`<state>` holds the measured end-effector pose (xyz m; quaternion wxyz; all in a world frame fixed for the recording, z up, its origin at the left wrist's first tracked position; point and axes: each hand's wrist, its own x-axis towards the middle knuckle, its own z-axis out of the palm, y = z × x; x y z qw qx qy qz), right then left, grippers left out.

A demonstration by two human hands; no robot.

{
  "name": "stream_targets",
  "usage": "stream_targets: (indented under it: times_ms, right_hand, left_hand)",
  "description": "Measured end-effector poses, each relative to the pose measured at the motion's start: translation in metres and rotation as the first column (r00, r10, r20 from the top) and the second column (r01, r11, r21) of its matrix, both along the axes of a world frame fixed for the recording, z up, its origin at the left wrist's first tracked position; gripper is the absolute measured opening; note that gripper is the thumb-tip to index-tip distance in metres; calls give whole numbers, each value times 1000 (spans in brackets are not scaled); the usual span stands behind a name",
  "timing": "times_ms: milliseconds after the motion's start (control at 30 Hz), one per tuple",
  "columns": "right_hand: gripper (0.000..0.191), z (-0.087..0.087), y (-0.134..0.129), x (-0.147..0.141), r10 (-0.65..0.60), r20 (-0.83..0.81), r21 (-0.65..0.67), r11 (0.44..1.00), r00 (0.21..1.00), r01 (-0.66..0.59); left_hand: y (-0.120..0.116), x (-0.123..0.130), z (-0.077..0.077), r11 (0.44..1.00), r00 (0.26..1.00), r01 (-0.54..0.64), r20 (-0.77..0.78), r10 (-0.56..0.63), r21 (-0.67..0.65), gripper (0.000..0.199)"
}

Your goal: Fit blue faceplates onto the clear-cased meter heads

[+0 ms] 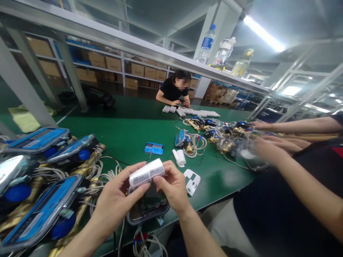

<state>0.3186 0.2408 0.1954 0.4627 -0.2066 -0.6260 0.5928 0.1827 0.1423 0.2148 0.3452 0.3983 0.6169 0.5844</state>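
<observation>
My left hand (118, 191) is closed round the left end of a roll of white labels (147, 174), printed with small square codes. At its right end, my right hand (171, 184) pinches the same roll with thumb and fingers. Below the roll, partly hidden by my hands, lies a dark open meter housing (148, 212) near the table edge. A blue meter faceplate (154, 148) with a wire rests just beyond. Right of it are a second white roll (179, 157) and a white cut-out sheet (192, 182).
Several blue-faced meters with brass fittings (45, 205) crowd the left. Further meters and coiled cables (197, 144) lie to the right, where a co-worker's arms (284, 157) reach in. Across the green table (128, 128), another person (174, 89) sits by white boxes (198, 112). A shelf with bottles (207, 43) crosses above.
</observation>
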Motion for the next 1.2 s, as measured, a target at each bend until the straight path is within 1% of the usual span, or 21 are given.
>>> stream_targets:
  times_ms: [33, 100, 133, 167, 233, 300, 367, 467, 567, 667, 733, 833, 900, 933, 1000, 1067, 1100, 1133, 1167, 1200]
  right_hand:
    - [23, 1, 1, 2, -46, 8, 55, 997, 999, 46]
    - [33, 5, 5, 7, -117, 31, 198, 974, 993, 109]
    - [36, 7, 8, 10, -120, 55, 276, 956, 991, 100]
    - [35, 10, 10, 11, -108, 86, 345, 936, 990, 72]
    - [24, 15, 13, 13, -94, 134, 431, 902, 987, 27]
    - [16, 19, 14, 13, -118, 137, 455, 889, 984, 43]
    - [11, 21, 14, 12, -150, 117, 462, 883, 982, 80]
    - [7, 21, 12, 10, -176, 95, 503, 858, 980, 105]
    - [9, 19, 10, 10, -220, 86, 562, 816, 972, 134]
    - [15, 16, 8, 11, -285, 88, 623, 764, 954, 171]
    - [18, 14, 7, 10, -323, 91, 648, 737, 942, 190]
    - [17, 12, 5, 8, -339, 82, 664, 720, 937, 203]
    - [16, 11, 4, 8, -326, 73, 652, 731, 942, 203]
    - [15, 11, 4, 8, -316, 64, 634, 746, 947, 206]
    - [13, 12, 4, 10, -285, 34, 553, 804, 958, 220]
    - [10, 13, 4, 12, -244, -39, 410, 881, 969, 238]
    - [17, 14, 4, 13, -215, -72, 324, 918, 974, 227]
    - [30, 14, 4, 14, -171, -81, 238, 953, 982, 186]
    - [46, 14, 4, 14, -103, -65, 157, 981, 993, 112]
    - [62, 13, 3, 13, -19, -34, 81, 996, 999, 22]
  left_hand:
    - [0, -1, -1, 1000, 1000, -16, -24, 16, 1, 53]
    - [1, -4, 0, 999, 997, -34, -67, 35, 14, 49]
    - [1, -4, 0, 999, 994, -32, -101, 34, 21, 47]
    - [1, -5, 1, 999, 991, -27, -129, 30, 24, 44]
    - [1, -4, 3, 999, 990, -25, -137, 28, 21, 42]
    - [1, -2, 3, 999, 995, -44, -88, 45, 10, 44]
    - [2, 1, 1, 998, 998, -61, -24, 60, -8, 46]
    - [2, 4, -2, 998, 996, -61, 65, 64, -34, 47]
    - [2, 7, -1, 997, 980, -17, 197, 31, -73, 49]
    - [3, 9, 4, 996, 952, -11, 304, 37, -86, 50]
    - [3, 10, 6, 996, 941, 3, 337, 27, -87, 49]
    - [3, 11, 7, 995, 934, 25, 357, 10, -94, 47]
    - [3, 12, 7, 995, 929, 12, 370, 26, -101, 44]
    - [3, 12, 7, 994, 926, 4, 377, 36, -105, 44]
    - [3, 13, 6, 994, 922, -6, 383, 48, -110, 45]
    - [4, 12, 5, 994, 926, -28, 373, 65, -104, 47]
    - [4, 12, 4, 994, 929, -34, 364, 69, -101, 48]
    - [5, 12, 2, 995, 933, -34, 354, 67, -98, 50]
    - [6, 12, 1, 995, 936, -28, 347, 59, -96, 52]
    - [7, 12, -2, 995, 939, -18, 341, 50, -94, 55]
